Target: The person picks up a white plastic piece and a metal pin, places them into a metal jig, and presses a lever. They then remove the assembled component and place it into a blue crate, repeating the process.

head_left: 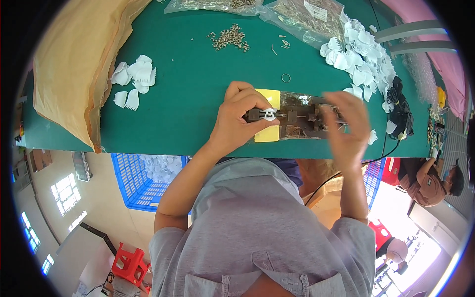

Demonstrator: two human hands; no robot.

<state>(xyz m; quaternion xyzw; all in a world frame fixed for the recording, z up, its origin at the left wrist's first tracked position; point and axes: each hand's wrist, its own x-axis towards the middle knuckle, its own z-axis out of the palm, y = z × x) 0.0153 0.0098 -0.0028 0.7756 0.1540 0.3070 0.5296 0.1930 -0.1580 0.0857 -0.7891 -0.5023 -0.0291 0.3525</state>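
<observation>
My left hand (236, 115) pinches a small white plastic piece (269, 114) between thumb and fingertips, against the left end of a dark metal jig (293, 117). Yellow sheet (267, 134) shows under that end of the jig. Over the jig's right end is my right hand (349, 123), smeared by motion, so its fingers and anything in them are unclear. A metal ring (286, 77) lies on the green table just beyond the jig.
White toothed plastic pieces form a big heap (358, 54) at right and a small group (141, 72) at left. Small metal parts (231, 38) and pins (285, 44) lie behind. A brown paper bag (74, 64) borders the left; a black cable (398, 111) the right.
</observation>
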